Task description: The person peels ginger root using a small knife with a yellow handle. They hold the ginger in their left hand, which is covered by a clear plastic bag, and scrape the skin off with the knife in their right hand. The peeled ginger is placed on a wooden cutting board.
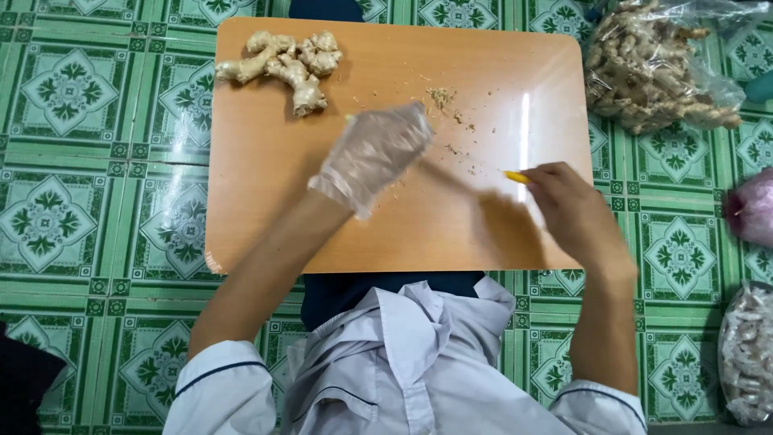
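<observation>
Peeling or scraping appears to be the step in hand, judged from the head view, the only one available. Left hand (372, 155), in a thin clear plastic glove, hovers low over the middle of the wooden board (266, 209); its fingers are curled together toward the tip, apparently closed on a small piece that motion blur hides, so what they pinch cannot be told for certain. Right hand (573, 211), bare, sits at the board's right edge with fingers folded around a yellow-handled tool (515, 176); only the yellow end shows, and the blade is a blurred streak running toward the gloved hand. Scrapings (441, 98) lie scattered just above and to the right of the gloved hand. A whole ginger root (288, 63) rests untouched at the board's upper left corner, well apart from both hands. Off the board, on the green patterned tile floor (72, 201), a clear bag of ginger (656, 68) lies at the upper right, and a second bag of pale pieces (749, 354) at the lower right. Judgement: work is early, with the large root not yet started. Next stroke calls for a steady pinch with the left fingers kept behind the blade's path, and short controlled pulls.
</observation>
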